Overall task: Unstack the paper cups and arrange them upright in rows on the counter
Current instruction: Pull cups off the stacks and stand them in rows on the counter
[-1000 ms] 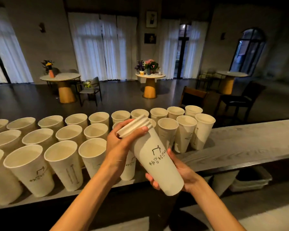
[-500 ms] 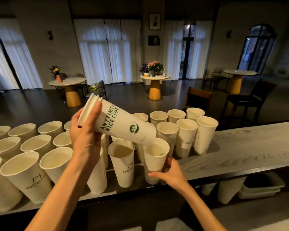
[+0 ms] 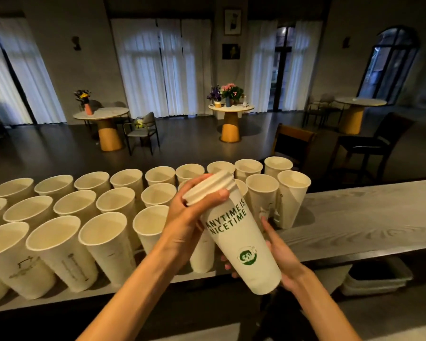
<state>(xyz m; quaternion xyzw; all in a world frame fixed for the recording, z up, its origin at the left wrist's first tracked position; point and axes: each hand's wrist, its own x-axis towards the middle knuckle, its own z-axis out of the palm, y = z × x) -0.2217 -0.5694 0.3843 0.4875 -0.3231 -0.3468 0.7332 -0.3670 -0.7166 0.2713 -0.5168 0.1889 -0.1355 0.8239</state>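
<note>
Counter [image 3: 354, 217]: grey wood, rows of upright cups [image 3: 103, 217] at its left.
Stack [image 3: 234, 232]: tilted over counter's near edge.
Left hand [image 3: 185, 222]: fingers curled round stack's rims.
Right hand [image 3: 280, 252]: fingers cupping its base.
Room: round tables [image 3: 101, 114] beyond counter.

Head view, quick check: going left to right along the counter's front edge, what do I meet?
Rows of upright cups → left hand gripping the stack's rims → stack of cups, tilted → right hand holding its base → bare counter → grey bin below it.
</note>
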